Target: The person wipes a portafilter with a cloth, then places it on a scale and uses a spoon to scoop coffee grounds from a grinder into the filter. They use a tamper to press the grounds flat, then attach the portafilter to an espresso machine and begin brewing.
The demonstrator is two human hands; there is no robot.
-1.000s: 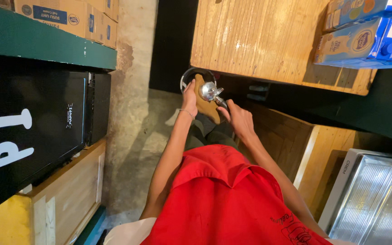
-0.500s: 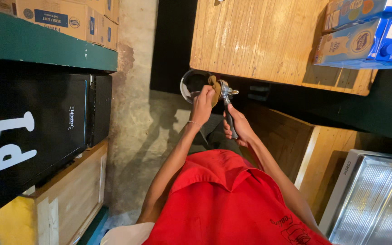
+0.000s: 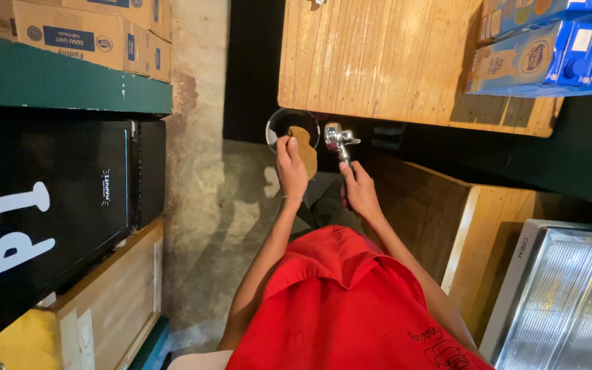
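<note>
At the upper left of the frame, cardboard boxes (image 3: pixel 70 31) are seen on a green shelf (image 3: pixel 56 85), with a glossy black cabinet (image 3: pixel 49 205) beneath it and pale wooden crates (image 3: pixel 104 308) at the lower left. A rough, stained concrete wall (image 3: pixel 200 137) is seen just right of these. At upper centre, the left hand (image 3: pixel 291 168) is closed around a brown cloth (image 3: pixel 304 147), which is pressed against a round, dark, metal-rimmed bin (image 3: pixel 289 127). Just to its right, the right hand (image 3: pixel 359 190) is clenched on the dark handle of a shiny metal portafilter (image 3: pixel 337 137), whose round head is held beside the bin, near the edge of a grained wooden tabletop (image 3: pixel 378 62). A red shirt (image 3: pixel 337 308) fills the lower centre. Blue cartons (image 3: pixel 543 48) are stacked at the upper right on the tabletop, a wooden box (image 3: pixel 474 226) is seen below it, and a ribbed, reflective metal appliance (image 3: pixel 570 301) occupies the lower right.
</note>
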